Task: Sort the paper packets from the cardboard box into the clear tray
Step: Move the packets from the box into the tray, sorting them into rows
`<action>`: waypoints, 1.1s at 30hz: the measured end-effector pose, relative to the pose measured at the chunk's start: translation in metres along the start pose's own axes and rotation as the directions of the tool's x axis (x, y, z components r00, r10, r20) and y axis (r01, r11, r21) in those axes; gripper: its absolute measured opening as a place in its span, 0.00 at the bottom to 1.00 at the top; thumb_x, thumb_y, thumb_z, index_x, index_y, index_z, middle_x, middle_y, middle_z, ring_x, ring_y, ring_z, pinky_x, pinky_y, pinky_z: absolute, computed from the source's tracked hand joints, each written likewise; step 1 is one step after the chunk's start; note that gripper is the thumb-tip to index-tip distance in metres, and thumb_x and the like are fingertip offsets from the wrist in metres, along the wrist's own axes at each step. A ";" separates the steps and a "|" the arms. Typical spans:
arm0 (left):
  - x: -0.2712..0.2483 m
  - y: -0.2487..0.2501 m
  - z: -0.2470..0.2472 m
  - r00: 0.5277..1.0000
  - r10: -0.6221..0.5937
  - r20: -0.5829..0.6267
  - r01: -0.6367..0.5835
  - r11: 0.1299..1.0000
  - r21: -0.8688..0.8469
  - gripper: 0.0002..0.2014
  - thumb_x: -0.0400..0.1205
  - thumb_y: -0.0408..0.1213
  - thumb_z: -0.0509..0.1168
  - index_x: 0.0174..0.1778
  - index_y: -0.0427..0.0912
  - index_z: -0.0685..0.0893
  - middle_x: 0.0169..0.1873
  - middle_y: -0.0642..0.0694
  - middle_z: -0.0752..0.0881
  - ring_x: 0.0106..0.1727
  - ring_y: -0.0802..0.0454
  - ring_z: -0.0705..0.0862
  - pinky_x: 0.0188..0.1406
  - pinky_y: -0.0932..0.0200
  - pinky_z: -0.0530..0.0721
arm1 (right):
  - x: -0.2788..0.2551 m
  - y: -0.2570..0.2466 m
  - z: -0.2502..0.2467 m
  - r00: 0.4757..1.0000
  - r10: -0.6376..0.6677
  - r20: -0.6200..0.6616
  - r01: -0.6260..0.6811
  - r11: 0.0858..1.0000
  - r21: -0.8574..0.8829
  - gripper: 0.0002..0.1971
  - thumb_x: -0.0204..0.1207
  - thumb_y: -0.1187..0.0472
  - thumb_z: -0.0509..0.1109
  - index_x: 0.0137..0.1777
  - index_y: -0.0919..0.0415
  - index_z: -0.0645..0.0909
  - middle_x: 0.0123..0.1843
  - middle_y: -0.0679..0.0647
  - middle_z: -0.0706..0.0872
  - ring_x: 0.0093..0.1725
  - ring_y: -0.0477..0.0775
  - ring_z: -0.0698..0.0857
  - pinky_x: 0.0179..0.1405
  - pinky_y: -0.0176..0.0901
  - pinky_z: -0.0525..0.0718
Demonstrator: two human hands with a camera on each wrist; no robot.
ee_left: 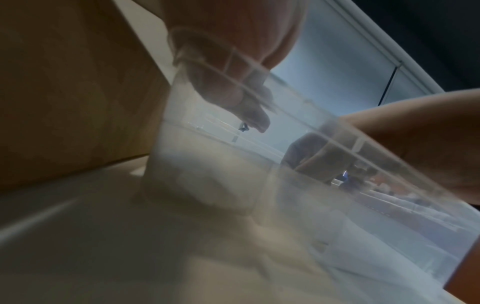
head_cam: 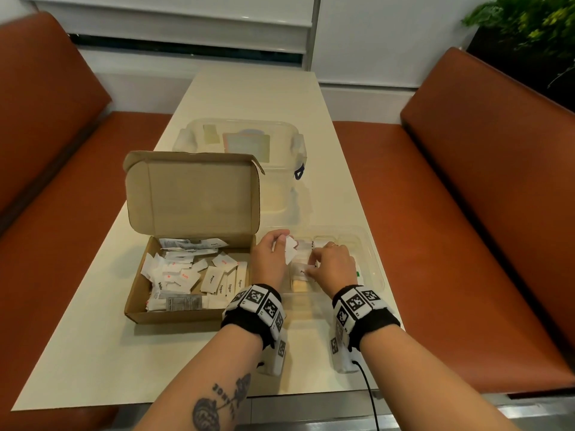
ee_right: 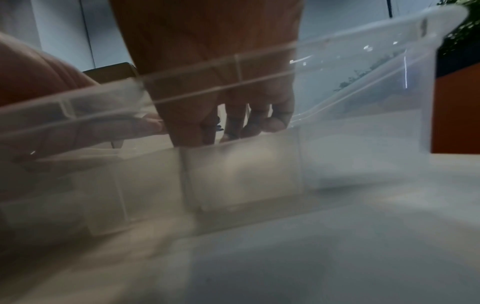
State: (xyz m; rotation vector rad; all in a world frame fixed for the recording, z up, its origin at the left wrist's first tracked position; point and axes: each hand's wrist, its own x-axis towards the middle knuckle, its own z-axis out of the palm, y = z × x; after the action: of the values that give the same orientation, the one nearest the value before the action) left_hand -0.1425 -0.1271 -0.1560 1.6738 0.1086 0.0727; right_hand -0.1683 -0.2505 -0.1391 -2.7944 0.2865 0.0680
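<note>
Both hands over clear tray (head_cam: 375,262), left hand (head_cam: 270,256) grip pinching paper packets (head_cam: 291,253), right hand (head_cam: 334,267) grip pinching one packet (head_cam: 306,270).

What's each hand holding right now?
Left hand: grips white paper packets.
Right hand: pinches a packet over the clear tray.

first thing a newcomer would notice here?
Both hands working over the clear tray at the table's near right: the left hand holds white packets, the right hand pinches another inside a compartment. Just left, the open cardboard box is littered with salt, pepper and sugar packets.
</note>
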 end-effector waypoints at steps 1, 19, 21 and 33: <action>0.001 0.000 0.001 1.000 -0.012 0.017 0.013 1.000 -0.018 0.11 0.85 0.35 0.60 0.47 0.54 0.85 0.45 0.53 0.88 0.47 0.55 0.85 0.44 0.67 0.82 | 0.000 0.000 0.001 1.000 -0.004 -0.010 0.004 1.000 -0.001 0.06 0.71 0.54 0.72 0.46 0.53 0.83 0.51 0.52 0.81 0.56 0.56 0.76 0.52 0.48 0.76; -0.001 0.011 0.002 0.953 -0.227 0.202 0.281 0.911 -0.301 0.15 0.87 0.34 0.54 0.46 0.47 0.88 0.49 0.42 0.86 0.42 0.51 0.85 0.29 0.67 0.83 | -0.005 -0.013 -0.018 0.999 0.053 0.002 -0.037 0.672 0.740 0.14 0.66 0.63 0.80 0.47 0.58 0.80 0.33 0.49 0.82 0.31 0.42 0.79 0.26 0.22 0.75; -0.001 0.013 0.002 0.944 -0.252 0.212 0.310 0.897 -0.316 0.14 0.85 0.34 0.56 0.47 0.46 0.88 0.53 0.41 0.86 0.48 0.48 0.85 0.34 0.63 0.85 | -0.005 -0.011 -0.019 0.999 0.046 0.029 -0.052 0.659 0.751 0.13 0.65 0.65 0.80 0.47 0.60 0.81 0.32 0.50 0.81 0.31 0.45 0.80 0.28 0.26 0.77; -0.004 0.014 0.002 0.937 -0.245 0.250 0.311 0.911 -0.271 0.17 0.85 0.25 0.54 0.54 0.46 0.86 0.50 0.41 0.84 0.41 0.51 0.83 0.33 0.65 0.83 | -0.005 -0.011 -0.021 0.991 0.094 0.099 -0.136 0.607 0.783 0.14 0.66 0.63 0.81 0.45 0.66 0.80 0.31 0.52 0.82 0.31 0.51 0.83 0.39 0.48 0.86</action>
State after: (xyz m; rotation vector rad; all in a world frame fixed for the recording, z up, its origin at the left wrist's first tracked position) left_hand -0.1454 -0.1310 -0.1419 1.3298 0.1674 -0.2931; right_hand -0.1704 -0.2461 -0.1151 -1.8693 0.3731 0.0261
